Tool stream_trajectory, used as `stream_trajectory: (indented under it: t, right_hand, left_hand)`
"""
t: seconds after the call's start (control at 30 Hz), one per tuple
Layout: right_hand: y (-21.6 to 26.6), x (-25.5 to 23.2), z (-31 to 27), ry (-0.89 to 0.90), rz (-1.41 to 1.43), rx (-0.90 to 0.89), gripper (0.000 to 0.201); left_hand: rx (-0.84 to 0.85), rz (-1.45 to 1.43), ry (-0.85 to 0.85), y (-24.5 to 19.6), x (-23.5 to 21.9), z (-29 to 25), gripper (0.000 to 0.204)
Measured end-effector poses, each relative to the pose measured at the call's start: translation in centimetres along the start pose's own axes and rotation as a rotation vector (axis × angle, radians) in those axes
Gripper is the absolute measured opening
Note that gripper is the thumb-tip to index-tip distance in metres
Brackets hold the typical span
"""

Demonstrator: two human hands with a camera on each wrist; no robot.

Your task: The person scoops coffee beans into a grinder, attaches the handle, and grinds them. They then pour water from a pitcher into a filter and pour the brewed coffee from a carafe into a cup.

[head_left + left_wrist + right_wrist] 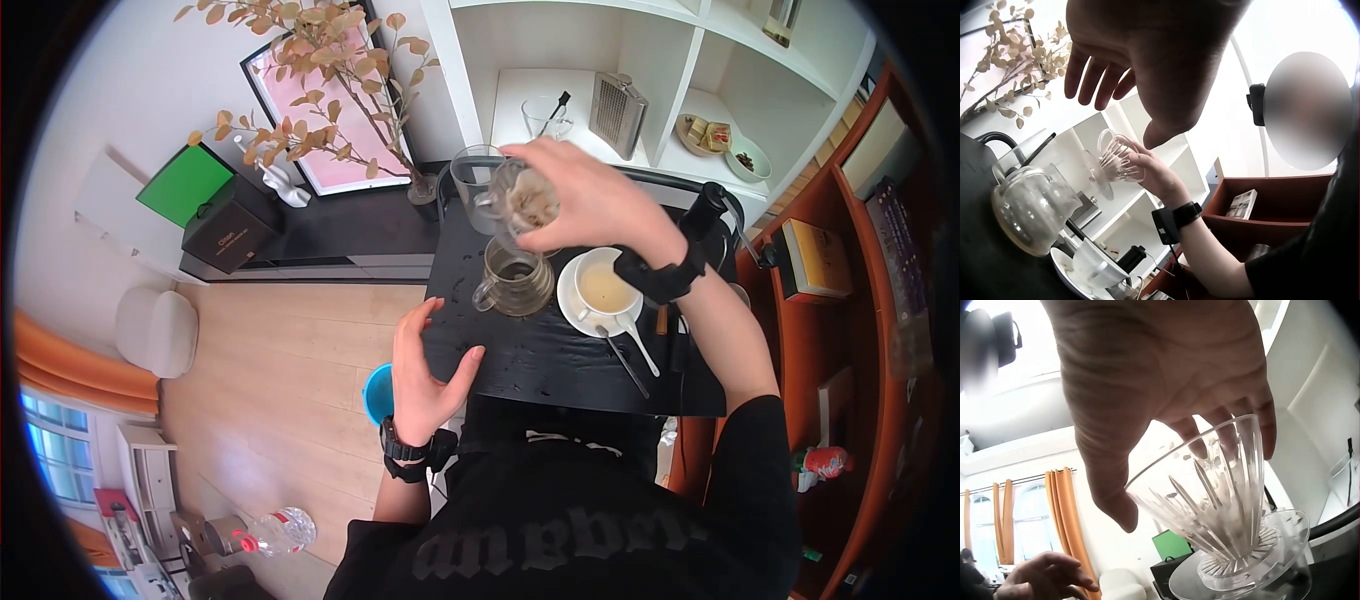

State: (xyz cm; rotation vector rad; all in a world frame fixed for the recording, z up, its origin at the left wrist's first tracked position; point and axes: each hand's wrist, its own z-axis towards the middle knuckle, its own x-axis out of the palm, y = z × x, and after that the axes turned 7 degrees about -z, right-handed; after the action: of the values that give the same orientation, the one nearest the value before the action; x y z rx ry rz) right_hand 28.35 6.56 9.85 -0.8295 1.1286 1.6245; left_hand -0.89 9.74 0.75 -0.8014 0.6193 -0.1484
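My right hand (590,200) grips a clear ribbed glass dripper (528,200) by its rim, thumb on one side and fingers on the other. It is tilted above a glass server (515,278), apart from it; something pale shows inside. In the right wrist view the dripper (1216,506) has a wide disc base. The left hand (425,375) hovers by the table's left edge, thumb spread from the fingers, holding nothing. In the left wrist view the server (1035,206) stands on the table, the left hand (1147,56) above and to its right.
A white cup (606,285) with pale liquid sits on a saucer with spoons beside it. Behind the server stands a clear glass vessel (475,180). A black grinder (705,210) is at the back right, a vase with branches (424,190) at the back left. A blue bin (378,393) is on the floor.
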Motion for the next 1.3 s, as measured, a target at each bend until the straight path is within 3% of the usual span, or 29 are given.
stream_trajectory:
  t: [0.2,0.63,0.83,1.03,1.13,1.3]
  right_hand:
    - [0.3,4.1,0.5,0.049,0.003,-0.037,0.089]
    - [0.8,5.2,-0.2,-0.007,-0.027,-0.112,0.093]
    - [1.5,4.6,-0.3,0.152,0.052,-0.077,0.091]
    - [1.6,4.6,-1.7,-0.111,-0.064,-0.133,0.091]
    - [3.5,1.4,-4.5,-0.124,0.138,-0.065,0.08]
    - [5.1,-3.0,-13.2,-0.118,0.361,0.047,0.044]
  left_hand:
    - [-0.027,-0.015,0.0,0.0,0.2,-0.4,0.066]
    - [-0.062,-0.048,0.052,-0.1,1.5,-0.1,0.058]
    - [-0.071,-0.054,0.053,0.4,1.5,-0.2,0.058]
    - [-0.065,-0.045,0.048,0.7,1.9,-0.1,0.056]
    - [-0.12,-0.062,0.072,1.0,1.8,-0.3,0.057]
    - [-0.133,-0.078,0.079,1.6,1.9,-0.5,0.055]
